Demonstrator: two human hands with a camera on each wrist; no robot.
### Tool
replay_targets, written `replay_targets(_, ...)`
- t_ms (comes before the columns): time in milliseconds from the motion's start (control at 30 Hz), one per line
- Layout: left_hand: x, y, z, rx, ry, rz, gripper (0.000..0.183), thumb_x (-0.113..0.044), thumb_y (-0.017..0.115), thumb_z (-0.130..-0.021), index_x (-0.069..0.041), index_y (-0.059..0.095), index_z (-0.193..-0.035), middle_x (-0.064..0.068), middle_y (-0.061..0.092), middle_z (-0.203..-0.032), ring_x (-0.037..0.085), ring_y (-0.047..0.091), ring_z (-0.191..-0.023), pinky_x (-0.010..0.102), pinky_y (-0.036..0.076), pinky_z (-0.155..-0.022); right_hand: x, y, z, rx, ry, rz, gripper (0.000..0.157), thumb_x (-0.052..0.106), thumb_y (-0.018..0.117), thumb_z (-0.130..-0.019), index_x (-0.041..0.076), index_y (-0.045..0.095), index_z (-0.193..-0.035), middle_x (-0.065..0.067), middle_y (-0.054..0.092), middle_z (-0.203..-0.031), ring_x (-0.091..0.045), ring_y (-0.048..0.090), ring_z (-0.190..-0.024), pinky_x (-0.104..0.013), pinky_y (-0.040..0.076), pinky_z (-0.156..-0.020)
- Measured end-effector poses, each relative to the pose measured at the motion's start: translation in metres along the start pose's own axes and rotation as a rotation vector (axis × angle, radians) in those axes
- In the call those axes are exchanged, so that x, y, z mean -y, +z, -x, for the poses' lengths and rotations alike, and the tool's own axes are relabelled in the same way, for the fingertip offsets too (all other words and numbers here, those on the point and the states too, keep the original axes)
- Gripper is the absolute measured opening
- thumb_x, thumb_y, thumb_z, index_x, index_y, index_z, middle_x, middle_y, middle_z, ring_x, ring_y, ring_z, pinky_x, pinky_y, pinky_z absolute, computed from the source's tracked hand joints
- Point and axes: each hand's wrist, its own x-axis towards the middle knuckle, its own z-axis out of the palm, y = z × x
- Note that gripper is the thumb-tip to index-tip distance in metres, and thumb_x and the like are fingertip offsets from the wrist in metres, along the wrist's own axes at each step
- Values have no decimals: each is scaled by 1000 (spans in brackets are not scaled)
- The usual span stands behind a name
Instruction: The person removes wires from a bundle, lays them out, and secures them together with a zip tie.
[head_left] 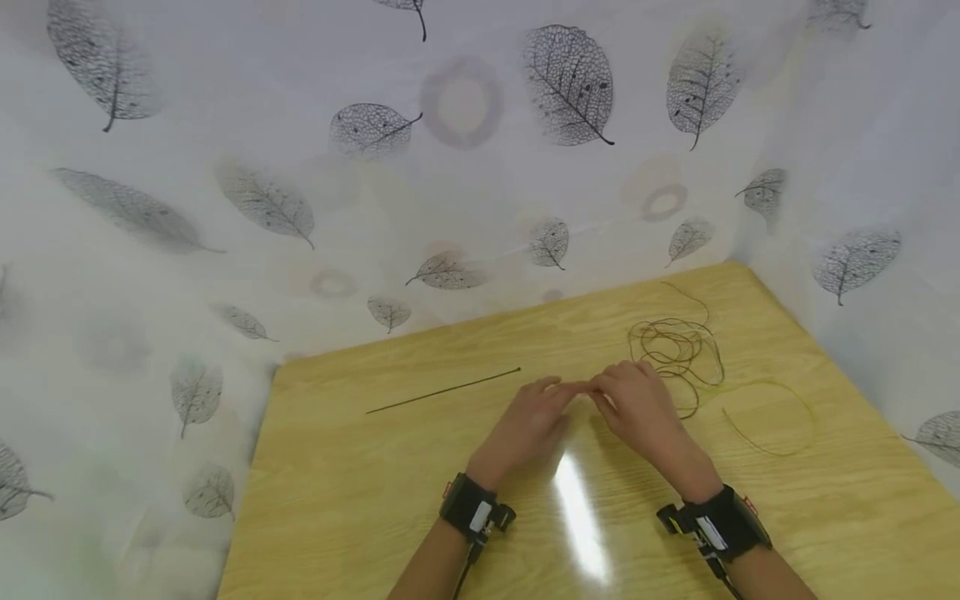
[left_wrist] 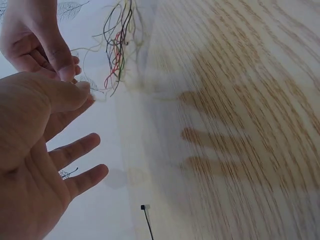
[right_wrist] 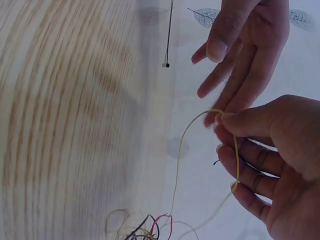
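My right hand (head_left: 643, 410) pinches a thin yellow wire (right_wrist: 181, 145) between thumb and forefinger. In the right wrist view the wire bends over those fingertips and hangs in a loop. Close against the right fingertips is my left hand (head_left: 523, 423), its other fingers spread in the left wrist view. Thumb and forefinger overlap in that view, while the right wrist view shows the thumb apart from the fingers, so its hold on the wire is unclear. Beyond the right hand lies a tangle of thin coloured wires (left_wrist: 117, 57), with red, black, green and yellow strands.
A black cable tie (head_left: 442, 391) lies on the wooden table (head_left: 337, 483), left of the hands. Its small square head points towards them. A yellow strand (head_left: 812, 417) curves out on the right. Leaf-patterned sheeting (head_left: 480, 183) stands behind the table and at its sides.
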Motion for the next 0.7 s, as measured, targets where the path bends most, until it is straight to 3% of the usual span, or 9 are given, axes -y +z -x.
replay_targets(167, 1, 2, -1, -17, 6, -30, 30, -13, 67, -91, -15, 66, -120, -3, 64, -114, 16, 53, -108, 31, 47, -92, 3, 1, 1, -4, -43, -23, 10, 16, 81, -76, 15, 76, -84, 0, 73, -79, -21, 63, -75, -44, 47, -80)
replay_targets(300, 5, 3, 1, -31, 11, -38, 11, -19, 69, -91, -16, 71, -102, -4, 63, -107, 17, 53, -101, 29, 47, -84, 2, 3, 2, 4, -83, -18, 11, 18, 82, -74, 17, 76, -83, 3, 74, -81, -19, 62, -77, -46, 47, -84)
replay_targets(500, 15, 0, 4, -20, -30, -35, 7, -22, 66, -93, -17, 68, -98, -4, 63, -111, 20, 55, -108, 35, 47, -93, -6, 1, 4, -42, -112, 19, 11, 14, 82, -73, 19, 76, -82, 4, 74, -81, -21, 63, -77, -48, 47, -84)
replay_targets(700, 29, -7, 6, -39, -63, -33, 7, -21, 67, -92, -17, 68, -98, -2, 62, -114, 18, 55, -110, 35, 47, -96, -18, -5, 7, -67, -67, 52, 11, 13, 82, -73, 19, 76, -80, 3, 74, -77, -23, 63, -76, -47, 45, -81)
